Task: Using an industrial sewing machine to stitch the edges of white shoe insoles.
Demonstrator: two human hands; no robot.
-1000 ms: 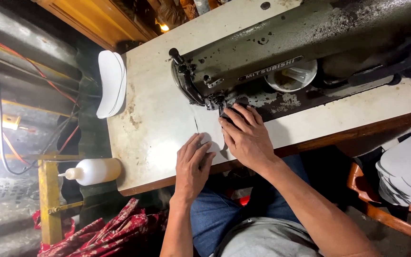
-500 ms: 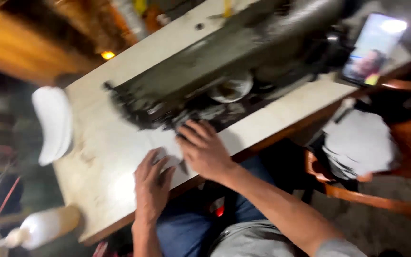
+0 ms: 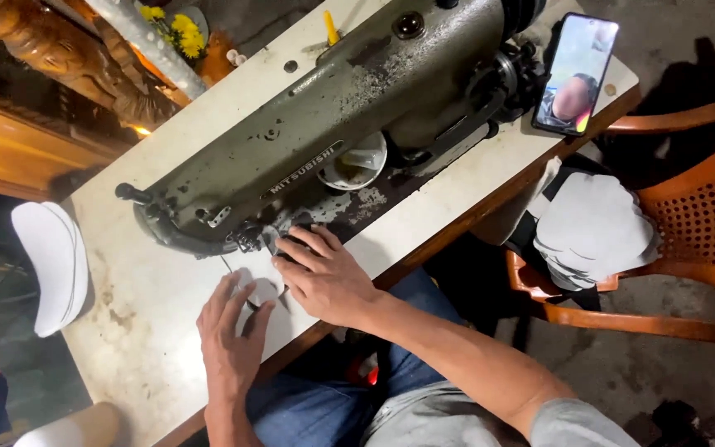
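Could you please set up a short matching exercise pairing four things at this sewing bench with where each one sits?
Things:
1. phone
2. white piece
3. stack of white pieces
4. yellow flowers

Places:
A. on the orange plastic chair
B. flat under both hands, the left hand and right hand, by the needle of the sewing machine
C. leaning at the machine's handwheel end, screen lit
D. beyond the far edge of the table, behind the machine

Pairs: 1-C, 2-B, 3-A, 4-D

Small white fabric piece (image 3: 260, 280) lies flat — on the table, beside the machine's needle.
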